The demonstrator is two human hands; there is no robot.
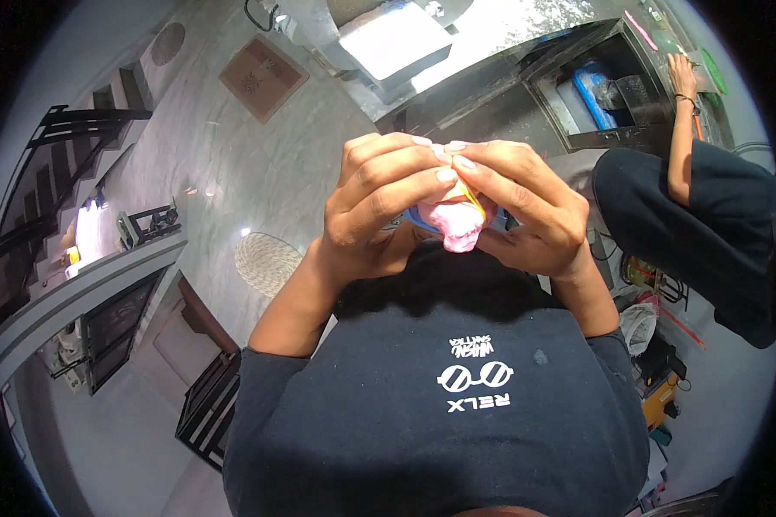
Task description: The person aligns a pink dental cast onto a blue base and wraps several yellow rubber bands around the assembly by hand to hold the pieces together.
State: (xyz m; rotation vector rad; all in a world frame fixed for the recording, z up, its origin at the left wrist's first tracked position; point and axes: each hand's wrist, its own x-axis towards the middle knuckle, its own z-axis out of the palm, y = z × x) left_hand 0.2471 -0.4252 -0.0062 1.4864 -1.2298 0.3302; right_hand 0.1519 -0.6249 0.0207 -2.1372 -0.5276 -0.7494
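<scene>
My left hand (379,185) and my right hand (533,196) are raised together in front of my chest, fingertips meeting at the top. Between them they grip a soft pink lump (455,228), its lower end bulging out under the fingers. A yellow strip (472,196) runs along its upper right side, and a bit of blue edge (421,221) shows beneath it. What kind of thing it is, I cannot tell, since the fingers cover much of it. The fingers of both hands are bent and closed around it.
At the right another person in dark clothes (690,233) rests a hand (683,77) on a dark counter (466,103) with an open compartment. A white box (394,43) stands far off. A brown mat (263,77) and an oval rug (267,263) lie on the floor.
</scene>
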